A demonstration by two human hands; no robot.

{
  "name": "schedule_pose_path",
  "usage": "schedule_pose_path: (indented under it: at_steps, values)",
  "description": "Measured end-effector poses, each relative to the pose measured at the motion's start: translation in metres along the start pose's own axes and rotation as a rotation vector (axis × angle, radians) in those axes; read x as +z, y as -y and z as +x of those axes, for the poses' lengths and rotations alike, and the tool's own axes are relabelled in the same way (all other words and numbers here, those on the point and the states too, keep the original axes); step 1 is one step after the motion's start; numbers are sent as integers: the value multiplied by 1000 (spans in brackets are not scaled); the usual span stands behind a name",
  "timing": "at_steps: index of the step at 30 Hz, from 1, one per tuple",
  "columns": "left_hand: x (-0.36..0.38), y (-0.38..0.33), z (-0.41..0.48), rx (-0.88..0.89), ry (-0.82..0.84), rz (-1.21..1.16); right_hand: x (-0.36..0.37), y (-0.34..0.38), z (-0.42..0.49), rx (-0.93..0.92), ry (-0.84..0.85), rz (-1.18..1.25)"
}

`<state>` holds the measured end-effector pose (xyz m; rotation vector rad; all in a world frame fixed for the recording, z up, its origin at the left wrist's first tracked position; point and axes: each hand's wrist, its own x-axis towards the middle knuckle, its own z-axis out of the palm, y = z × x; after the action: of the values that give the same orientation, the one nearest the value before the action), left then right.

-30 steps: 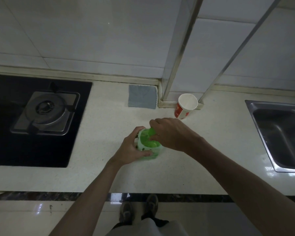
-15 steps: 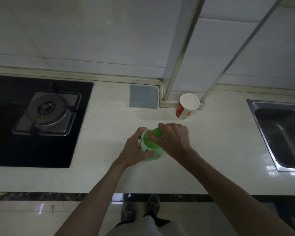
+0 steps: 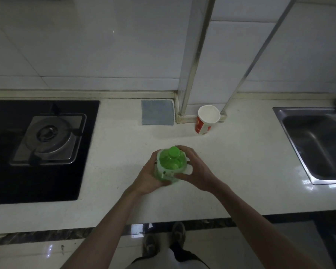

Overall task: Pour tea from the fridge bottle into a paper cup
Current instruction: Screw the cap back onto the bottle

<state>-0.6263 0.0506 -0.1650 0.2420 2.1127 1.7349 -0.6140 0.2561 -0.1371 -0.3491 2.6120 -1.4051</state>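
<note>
Standing on the tabletop [image 3: 241,171] near its front edge: bottle [image 3: 170,166], cap [image 3: 174,151] on top, left hand [image 3: 150,176] on one side, right hand [image 3: 197,171] on the other. Behind and to the right, by the wall: paper cup [image 3: 207,120]. Left of the cup: cloth [image 3: 157,115]. Far left: stove [image 3: 47,140]. Far right: sink [image 3: 316,144]

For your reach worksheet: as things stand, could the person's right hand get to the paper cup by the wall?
Probably yes. The paper cup stands upright beyond the right hand, with only bare counter between them. But that hand is on the green bottle, so it must let go first.
</note>
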Motion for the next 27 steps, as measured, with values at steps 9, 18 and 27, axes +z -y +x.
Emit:
schedule_pose_path:
  at_steps: [9,18,27]
  values:
    - [-11,-10,5,-45,-12,-31,-11,35,5,31,-76,190]
    - [-48,-89,-4,149,3,-68,-70,140,16,-111,-207,392]
    - [-91,-208,-16,321,-16,-63,-134,248,27,-322,-305,285]
